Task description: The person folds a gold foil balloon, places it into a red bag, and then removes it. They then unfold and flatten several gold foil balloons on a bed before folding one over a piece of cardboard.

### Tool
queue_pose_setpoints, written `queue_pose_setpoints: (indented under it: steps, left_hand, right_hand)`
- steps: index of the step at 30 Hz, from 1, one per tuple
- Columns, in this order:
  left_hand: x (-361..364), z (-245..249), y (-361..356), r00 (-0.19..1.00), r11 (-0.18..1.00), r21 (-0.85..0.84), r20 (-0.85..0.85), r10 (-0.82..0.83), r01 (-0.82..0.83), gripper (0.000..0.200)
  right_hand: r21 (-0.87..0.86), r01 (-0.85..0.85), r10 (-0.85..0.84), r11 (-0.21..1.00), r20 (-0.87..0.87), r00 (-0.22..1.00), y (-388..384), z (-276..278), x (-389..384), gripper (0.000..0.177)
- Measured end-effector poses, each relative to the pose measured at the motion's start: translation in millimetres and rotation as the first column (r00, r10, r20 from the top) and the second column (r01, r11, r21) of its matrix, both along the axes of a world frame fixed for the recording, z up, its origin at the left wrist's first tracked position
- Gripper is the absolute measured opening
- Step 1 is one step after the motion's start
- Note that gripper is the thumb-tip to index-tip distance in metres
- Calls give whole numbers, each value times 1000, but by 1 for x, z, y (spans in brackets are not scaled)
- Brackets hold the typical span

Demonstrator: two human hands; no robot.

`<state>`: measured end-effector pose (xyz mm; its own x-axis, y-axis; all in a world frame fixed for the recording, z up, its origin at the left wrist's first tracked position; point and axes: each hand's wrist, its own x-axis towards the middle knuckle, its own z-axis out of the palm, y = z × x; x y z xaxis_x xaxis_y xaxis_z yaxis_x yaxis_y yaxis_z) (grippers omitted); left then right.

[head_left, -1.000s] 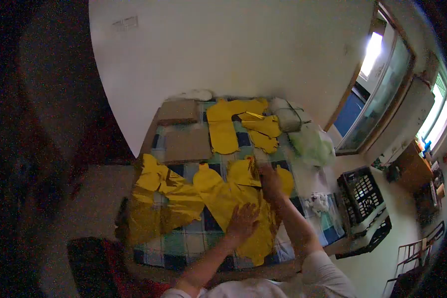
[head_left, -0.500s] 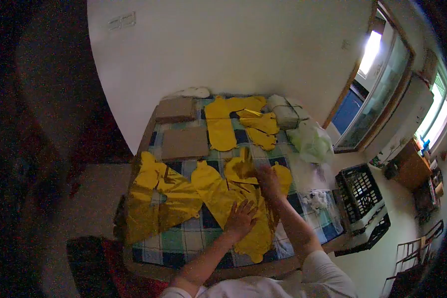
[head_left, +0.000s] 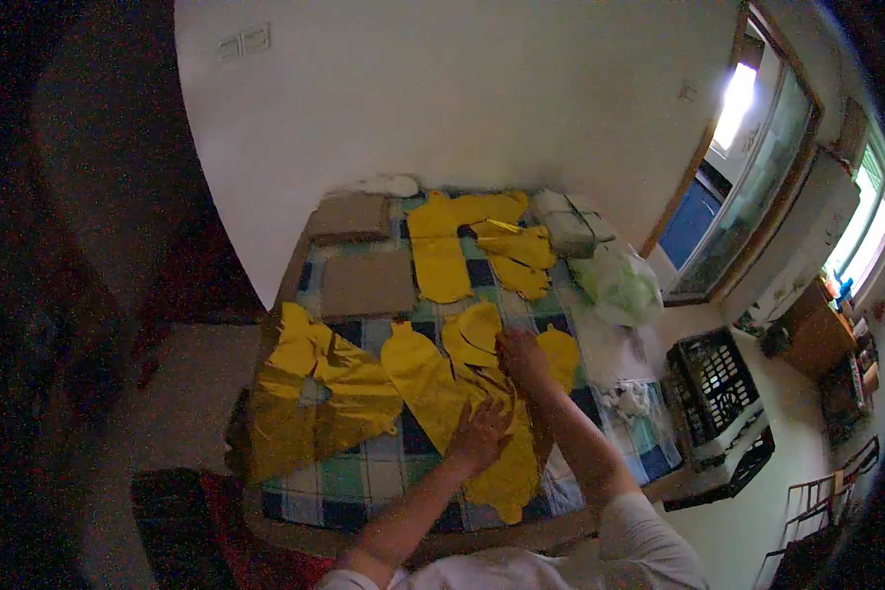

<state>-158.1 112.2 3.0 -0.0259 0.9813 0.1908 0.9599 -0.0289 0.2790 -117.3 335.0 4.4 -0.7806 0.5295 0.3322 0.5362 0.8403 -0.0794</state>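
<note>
Yellow, glossy and cut into a long rounded shape, a large sheet piece [head_left: 428, 379] is laid across the middle of a surface covered by a blue, green and white checked cloth [head_left: 364, 477]. The left hand [head_left: 477, 438] is pressed flat on the near part of this piece, palm down, with the fingers spread and nothing gripped. The right hand [head_left: 521, 356] is set on the far part of the same pile, its fingers bent down beside a smaller yellow leaf-shaped piece [head_left: 474, 334]; whether anything is pinched there cannot be told. A crumpled yellow foil sheet [head_left: 315, 398] is seen to the left, well apart from both hands. Two flat brown cardboard pieces [head_left: 369, 283] are placed at the far left, beside further yellow cut shapes [head_left: 441, 251]. A pale green plastic bag [head_left: 619, 285] and a white wrapped bundle [head_left: 570, 221] are found near the far right corner. A black plastic crate [head_left: 713, 379] is seen beyond the right edge.
</note>
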Motion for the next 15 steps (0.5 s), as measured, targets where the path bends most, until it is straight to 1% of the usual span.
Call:
queue_pose_setpoints:
  steps: [2,3,4,5,6,9,11,13,14,15]
  left_hand:
    - [3,-9,3,1000,1000,-20,0,12,-12,49]
    - [4,-13,3,1000,999,-30,0,17,-17,50]
    - [4,-20,2,999,999,34,-50,19,-17,50]
    - [4,-27,1,995,995,100,-100,24,-14,50]
    - [4,-30,1,988,986,164,-150,33,-8,50]
    - [4,-23,5,987,1000,5,-160,15,-15,49]
    - [6,-17,1,992,999,45,-124,28,-22,48]
    - [8,-16,-3,993,997,68,-111,34,-26,47]
    - [8,-16,-4,993,997,77,-115,35,-26,46]
    - [8,-14,-5,993,996,84,-116,36,-26,46]
  right_hand:
    - [-279,-6,-18,960,-84,996,1,10,-6,30]
    - [-268,-11,-12,963,-87,996,2,12,-9,31]
    - [-256,-17,-7,966,-91,996,4,14,-12,32]
    - [-93,-22,17,995,-56,998,10,5,-14,33]
    - [73,-33,34,997,-18,999,18,-3,-17,34]
    - [77,-41,46,996,-63,997,37,-21,-22,36]
    - [45,-71,68,996,60,996,64,-37,-32,37]
    - [103,-30,13,994,165,986,72,-38,-30,36]
    - [186,18,-57,982,205,977,76,-39,-25,35]
    - [199,32,-76,980,220,973,70,-41,-15,34]
